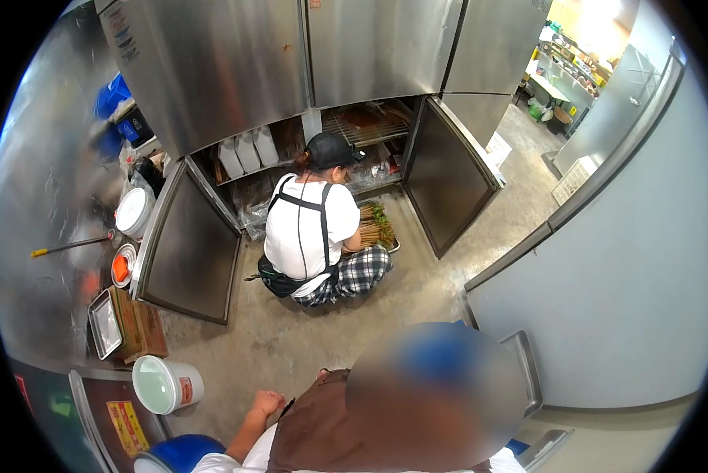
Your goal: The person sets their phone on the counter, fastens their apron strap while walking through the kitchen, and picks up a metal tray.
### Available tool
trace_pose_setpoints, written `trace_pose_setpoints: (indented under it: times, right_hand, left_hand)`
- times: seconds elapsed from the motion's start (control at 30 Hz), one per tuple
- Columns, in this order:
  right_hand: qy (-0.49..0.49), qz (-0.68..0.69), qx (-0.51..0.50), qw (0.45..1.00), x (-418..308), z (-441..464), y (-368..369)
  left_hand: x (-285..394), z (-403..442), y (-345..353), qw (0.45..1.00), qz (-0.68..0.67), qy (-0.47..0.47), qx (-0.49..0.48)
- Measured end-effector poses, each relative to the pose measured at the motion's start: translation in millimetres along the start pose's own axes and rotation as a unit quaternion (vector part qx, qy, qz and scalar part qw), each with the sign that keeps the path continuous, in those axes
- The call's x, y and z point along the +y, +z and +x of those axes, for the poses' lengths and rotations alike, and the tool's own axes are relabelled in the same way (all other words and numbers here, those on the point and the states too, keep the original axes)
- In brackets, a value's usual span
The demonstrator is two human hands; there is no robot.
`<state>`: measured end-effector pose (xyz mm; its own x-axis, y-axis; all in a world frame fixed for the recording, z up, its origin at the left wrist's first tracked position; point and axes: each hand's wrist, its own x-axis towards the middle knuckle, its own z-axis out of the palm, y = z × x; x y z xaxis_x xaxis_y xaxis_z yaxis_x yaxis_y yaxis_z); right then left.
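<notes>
My left hand (269, 403) is low in the view beside my brown apron (311, 418), its fingers curled in and nothing visible in them. A blurred patch covers much of my front, and I cannot make out my right hand. Ahead, another person (311, 229) in a white top, black cap and checked trousers crouches on the floor at an opened lower fridge. This person's hand (354, 242) is at a tray of long-stemmed greens (378, 227); the grip is mostly hidden by the body.
Two lower fridge doors (188, 244) (452, 177) stand wide into the floor space. White containers (246, 151) sit on the inside shelf. A white bucket (161, 385), cardboard box (137, 323) and blue lid (182, 453) are at left. A large grey door (606, 292) is at right.
</notes>
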<state>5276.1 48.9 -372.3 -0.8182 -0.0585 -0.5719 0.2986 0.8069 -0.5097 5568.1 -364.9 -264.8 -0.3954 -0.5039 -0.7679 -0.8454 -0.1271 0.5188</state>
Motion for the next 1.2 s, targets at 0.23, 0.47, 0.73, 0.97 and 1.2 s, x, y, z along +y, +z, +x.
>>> trace_pose_setpoints:
  times: [0.23, 0.47, 0.73, 0.97, 1.2]
  right_hand:
    - [0.023, 0.047, -0.011, 0.999, 9, 3, 7]
    - [-0.039, -0.040, 0.009, 0.998, -15, -19, -7]
    - [0.002, 0.021, 0.007, 1.000, 0, -16, 3]
    - [0.003, 0.013, 0.009, 1.000, 11, -14, 9]
    - [0.024, 0.027, 0.006, 0.999, 23, -5, 13]
  left_hand:
    - [-55, 31, 1, 0.809, 0.501, 0.306, -0.029]
    - [-57, 26, -7, 0.833, 0.441, 0.334, -0.013]
    - [-7, 2, -6, 0.999, 0.047, 0.013, 0.002]
    - [-12, 15, -4, 1.000, 0.009, -0.009, 0.006]
    - [-3, 9, -3, 0.999, 0.041, -0.012, 0.022]
